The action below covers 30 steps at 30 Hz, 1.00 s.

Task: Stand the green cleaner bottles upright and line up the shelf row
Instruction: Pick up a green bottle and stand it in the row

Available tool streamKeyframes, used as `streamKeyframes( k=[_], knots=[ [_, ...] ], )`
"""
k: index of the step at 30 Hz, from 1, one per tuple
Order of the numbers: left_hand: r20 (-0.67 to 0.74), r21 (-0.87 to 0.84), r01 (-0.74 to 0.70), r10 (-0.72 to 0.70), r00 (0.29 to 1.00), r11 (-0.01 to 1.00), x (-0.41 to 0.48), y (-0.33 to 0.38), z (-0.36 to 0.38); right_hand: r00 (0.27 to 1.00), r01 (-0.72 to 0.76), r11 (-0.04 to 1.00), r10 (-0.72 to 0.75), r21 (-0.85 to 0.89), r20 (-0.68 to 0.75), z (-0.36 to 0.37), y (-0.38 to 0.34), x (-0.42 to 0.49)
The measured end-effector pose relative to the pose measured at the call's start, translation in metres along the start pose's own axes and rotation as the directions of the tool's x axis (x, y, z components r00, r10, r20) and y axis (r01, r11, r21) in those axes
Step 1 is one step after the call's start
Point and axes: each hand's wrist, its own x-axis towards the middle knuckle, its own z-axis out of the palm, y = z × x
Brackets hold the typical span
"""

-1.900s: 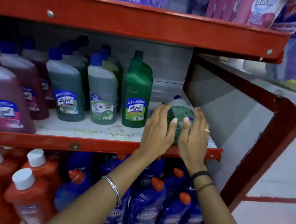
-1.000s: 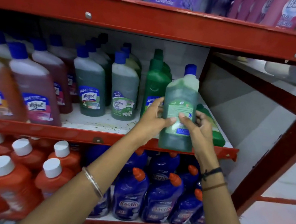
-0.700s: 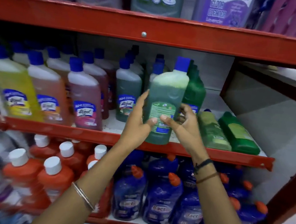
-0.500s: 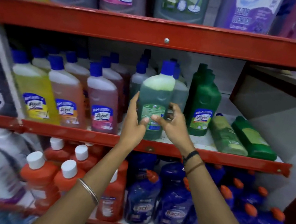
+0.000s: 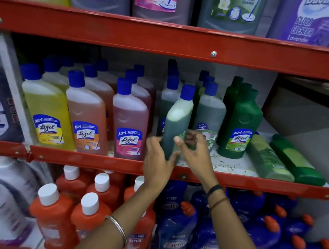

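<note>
Head view, sole entry.

Item in hand: translucent plastic cleaner bottle with dark green liquid and blue screw cap (image 5: 175, 124), upright with a slight tilt, its base at the front of the white shelf board with red metal lip (image 5: 225, 180). It is turned edge-on, the label mostly out of sight. It stands in the gap between the pink-liquid bottle with blue cap (image 5: 128, 127) and the grey-green translucent bottle with blue cap (image 5: 208, 118).

Left hand (image 5: 156, 162): wrapped around the lower body of the bottle from the left, palm against it, fingers curled to a firm hold. Right hand (image 5: 193, 152): on the bottle's right side, thumb and fingertips pinching at label height, the other fingers loosely spread. Both hands are gripping the one bottle; neither is free.

Step in hand, as judged: seating this bottle in the front row. To do it well, turn the body so the label faces forward like its neighbours, set the base flat, bring the front face level with the pink-liquid bottle, and let go only once it stands without leaning. Keep knuckles off the bottle behind, which sits close.

Outstanding, as judged: light green plastic bottle lying on its side (image 5: 269, 160) and dark green opaque plastic bottle lying on its side (image 5: 295, 160), touching each other at the right end of the shelf, just beside the standing dark green opaque bottle with labelled front (image 5: 240, 127). Both remain to be stood up.
</note>
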Motion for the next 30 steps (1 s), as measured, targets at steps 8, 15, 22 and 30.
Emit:
streamKeyframes(
  k=[8, 15, 22, 30],
  knots=[
    [0.08, -0.181, -0.108, 0.124, 0.989, 0.978, 0.002, -0.002, -0.005, 0.999, -0.013, 0.993, 0.009, -0.114, -0.034, 0.01, -0.008, 0.009],
    [0.206, -0.117, 0.089, -0.063, 0.977, 0.989, 0.015, 0.002, 0.003, 0.969, 0.022, 0.999, -0.013, -0.036, 0.248, -0.014, -0.006, 0.021],
    [0.0, 0.155, 0.051, -0.052, 0.999, 0.987, 0.01, 0.01, 0.008, 0.953, 0.011, 0.997, 0.013, -0.079, 0.303, -0.018, -0.003, 0.029],
    [-0.186, 0.161, -0.133, 0.163, 0.969, 0.978, -0.005, 0.024, 0.022, 0.981, 0.008, 0.989, 0.021, -0.145, 0.194, -0.033, -0.003, 0.017]
  ],
)
